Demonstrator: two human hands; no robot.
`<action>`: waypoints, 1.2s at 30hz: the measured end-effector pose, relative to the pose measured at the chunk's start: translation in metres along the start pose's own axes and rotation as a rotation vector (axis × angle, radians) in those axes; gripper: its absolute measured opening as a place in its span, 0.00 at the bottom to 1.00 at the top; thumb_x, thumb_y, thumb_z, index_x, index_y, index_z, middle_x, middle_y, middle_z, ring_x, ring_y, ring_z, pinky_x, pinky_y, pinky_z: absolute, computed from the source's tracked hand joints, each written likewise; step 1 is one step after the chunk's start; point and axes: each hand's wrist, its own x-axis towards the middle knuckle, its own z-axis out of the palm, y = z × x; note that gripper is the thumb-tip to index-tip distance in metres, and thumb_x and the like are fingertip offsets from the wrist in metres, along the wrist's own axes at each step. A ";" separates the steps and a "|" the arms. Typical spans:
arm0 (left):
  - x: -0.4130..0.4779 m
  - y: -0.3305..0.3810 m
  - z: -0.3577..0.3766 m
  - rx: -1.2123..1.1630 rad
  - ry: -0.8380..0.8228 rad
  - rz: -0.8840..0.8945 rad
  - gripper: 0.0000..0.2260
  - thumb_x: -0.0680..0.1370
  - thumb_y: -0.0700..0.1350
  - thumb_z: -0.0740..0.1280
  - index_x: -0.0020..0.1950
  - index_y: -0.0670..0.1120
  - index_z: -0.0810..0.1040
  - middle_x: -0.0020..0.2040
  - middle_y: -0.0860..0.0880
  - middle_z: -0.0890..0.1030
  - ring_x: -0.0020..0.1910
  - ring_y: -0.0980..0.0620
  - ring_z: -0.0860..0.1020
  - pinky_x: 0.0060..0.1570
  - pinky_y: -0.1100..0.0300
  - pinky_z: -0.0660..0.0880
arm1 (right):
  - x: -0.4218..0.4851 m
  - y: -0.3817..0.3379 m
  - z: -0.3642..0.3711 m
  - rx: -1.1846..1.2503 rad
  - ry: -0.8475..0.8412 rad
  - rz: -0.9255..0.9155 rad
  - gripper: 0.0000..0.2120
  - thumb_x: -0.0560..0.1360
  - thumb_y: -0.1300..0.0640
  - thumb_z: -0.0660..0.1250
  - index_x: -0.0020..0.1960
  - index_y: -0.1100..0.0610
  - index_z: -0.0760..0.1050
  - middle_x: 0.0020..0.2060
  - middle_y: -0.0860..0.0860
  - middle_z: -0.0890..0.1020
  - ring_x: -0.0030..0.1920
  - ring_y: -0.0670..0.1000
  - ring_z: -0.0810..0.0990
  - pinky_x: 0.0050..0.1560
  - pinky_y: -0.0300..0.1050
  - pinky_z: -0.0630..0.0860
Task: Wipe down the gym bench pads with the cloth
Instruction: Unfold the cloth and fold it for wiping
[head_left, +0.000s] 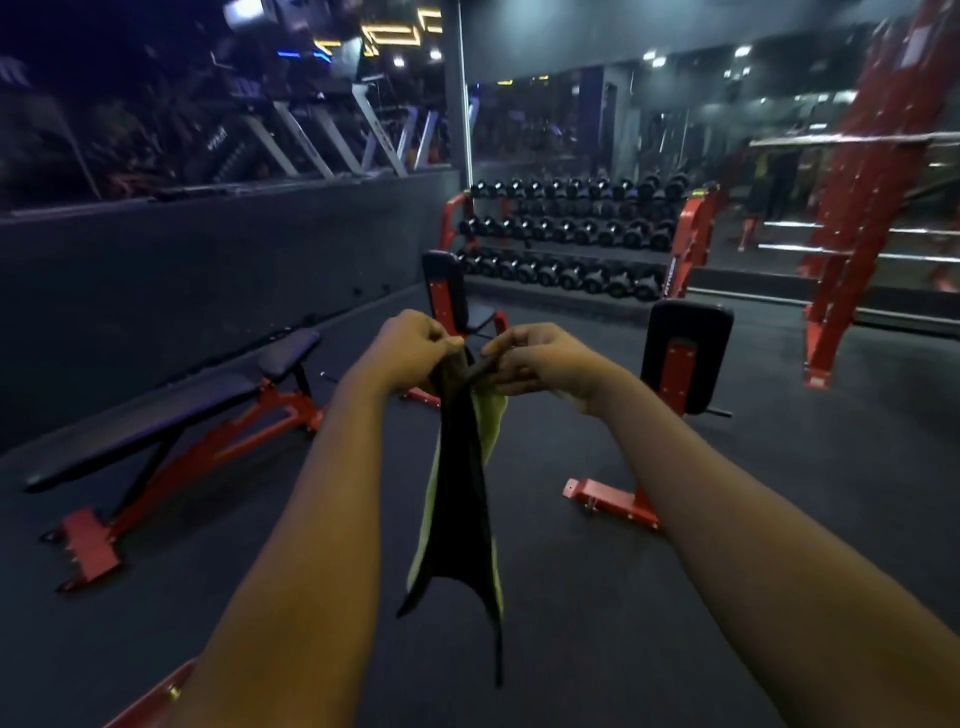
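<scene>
Left hand (410, 349): centre of the frame, raised in front of me. Its fingers (448, 343) are curled tight and pinch the top edge of the cloth.

Right hand (543, 364): just right of the left, the two nearly touching. My fingers here are also curled, pinching the same top edge from the other side.

Cloth (460, 499): black on one face, yellow-green on the other. It hangs straight down from both my grips, between my forearms. Its lower end is loose in the air above the floor and touches no bench.

Left bench (156, 421): middle left, beside the dark wall. Long dark pad, slightly inclined, with a shorter pad at its far end, on a red frame. Well apart from the cloth.

Centre bench (444, 286): just above my left hand in the picture and partly hidden by it. Dark pad set upright on a red frame.

Right bench (691, 332): right of my right hand. Dark upright pad seen from behind, with a red bracket on it. Its red foot (613, 501) stands on the floor lower down.

Dumbbell rack (566, 239): upper centre. Three rows of dark dumbbells in a red frame.

Red rig (878, 171): upper right, tall steel frame.

Treadmills (311, 140): upper left, dim and blurred.

Floor (753, 519): dark matting.
</scene>
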 end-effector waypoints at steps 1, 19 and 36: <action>-0.002 0.007 0.001 0.002 -0.030 0.013 0.12 0.81 0.46 0.66 0.42 0.41 0.82 0.35 0.43 0.83 0.33 0.46 0.85 0.35 0.52 0.83 | 0.001 -0.001 0.001 -0.016 -0.026 -0.052 0.08 0.80 0.70 0.62 0.54 0.63 0.77 0.43 0.58 0.86 0.44 0.52 0.87 0.43 0.43 0.84; -0.020 0.037 -0.017 0.287 -0.026 0.147 0.07 0.79 0.38 0.65 0.55 0.45 0.81 0.48 0.49 0.82 0.50 0.50 0.80 0.50 0.57 0.76 | -0.005 0.002 -0.041 -0.827 0.027 -0.085 0.19 0.74 0.35 0.70 0.40 0.50 0.80 0.44 0.49 0.74 0.53 0.52 0.71 0.55 0.50 0.70; -0.033 0.042 -0.052 0.134 -0.035 0.102 0.17 0.76 0.42 0.70 0.63 0.51 0.73 0.60 0.50 0.79 0.57 0.53 0.78 0.57 0.58 0.75 | 0.009 -0.048 -0.009 -0.302 0.321 -0.604 0.13 0.68 0.70 0.71 0.48 0.58 0.73 0.37 0.54 0.82 0.37 0.47 0.81 0.45 0.45 0.82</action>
